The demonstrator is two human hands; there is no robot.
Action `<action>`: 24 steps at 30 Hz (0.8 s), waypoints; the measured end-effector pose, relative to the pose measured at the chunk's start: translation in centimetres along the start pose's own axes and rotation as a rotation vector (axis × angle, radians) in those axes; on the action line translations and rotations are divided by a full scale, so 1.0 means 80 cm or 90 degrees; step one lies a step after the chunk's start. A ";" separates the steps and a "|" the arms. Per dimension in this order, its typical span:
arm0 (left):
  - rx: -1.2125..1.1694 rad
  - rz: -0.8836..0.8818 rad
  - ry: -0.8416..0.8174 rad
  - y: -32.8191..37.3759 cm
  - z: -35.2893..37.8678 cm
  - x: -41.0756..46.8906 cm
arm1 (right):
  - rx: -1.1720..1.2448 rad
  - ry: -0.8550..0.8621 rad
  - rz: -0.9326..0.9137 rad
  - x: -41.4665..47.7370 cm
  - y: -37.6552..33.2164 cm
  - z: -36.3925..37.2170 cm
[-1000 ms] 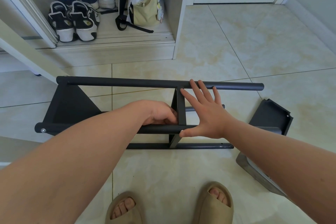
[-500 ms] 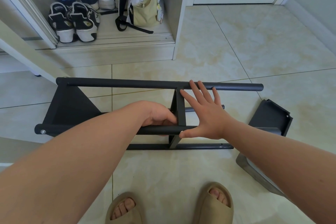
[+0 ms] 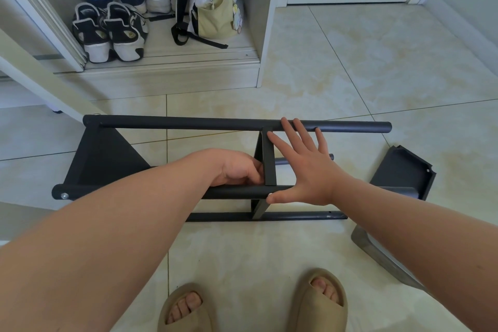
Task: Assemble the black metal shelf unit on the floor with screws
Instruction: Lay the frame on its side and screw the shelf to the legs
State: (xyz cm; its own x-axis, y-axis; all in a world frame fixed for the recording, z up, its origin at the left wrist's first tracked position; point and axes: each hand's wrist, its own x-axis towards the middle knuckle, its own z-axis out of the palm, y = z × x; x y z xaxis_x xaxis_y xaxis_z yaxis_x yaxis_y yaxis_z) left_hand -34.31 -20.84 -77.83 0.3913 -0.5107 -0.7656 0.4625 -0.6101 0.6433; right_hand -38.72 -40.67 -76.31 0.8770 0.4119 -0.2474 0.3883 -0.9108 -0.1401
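Four sneakers [image 3: 107, 32] sit upper left. At centre, your frame [image 3: 188, 124] shows four tubes. Your left hand [image 3: 239, 170] is curled beside the crossbar [image 3: 269, 162]; your right hand [image 3: 307, 167] lies flat, fingers spread. One loose panel [image 3: 401, 170] lies right; two sandals [image 3: 318, 302] below.

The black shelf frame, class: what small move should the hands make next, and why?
Probably fetch the loose side panel lying to the right: the frame's right tube ends are bare, while the left hand and right hand only steady the centre brace.
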 end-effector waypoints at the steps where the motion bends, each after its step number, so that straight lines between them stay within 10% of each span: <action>1: 0.002 0.006 0.003 -0.001 0.000 0.001 | -0.001 0.001 0.000 0.000 0.000 0.000; 24: 0.007 -0.069 0.018 0.008 -0.003 0.002 | 0.006 -0.003 -0.003 0.000 0.000 0.000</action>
State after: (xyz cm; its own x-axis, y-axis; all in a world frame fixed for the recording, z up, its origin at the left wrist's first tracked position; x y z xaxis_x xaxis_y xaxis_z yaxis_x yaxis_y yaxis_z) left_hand -33.74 -21.16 -77.53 0.3625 -0.4243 -0.8298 0.4949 -0.6668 0.5571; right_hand -38.73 -40.69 -76.31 0.8743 0.4156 -0.2506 0.3890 -0.9089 -0.1502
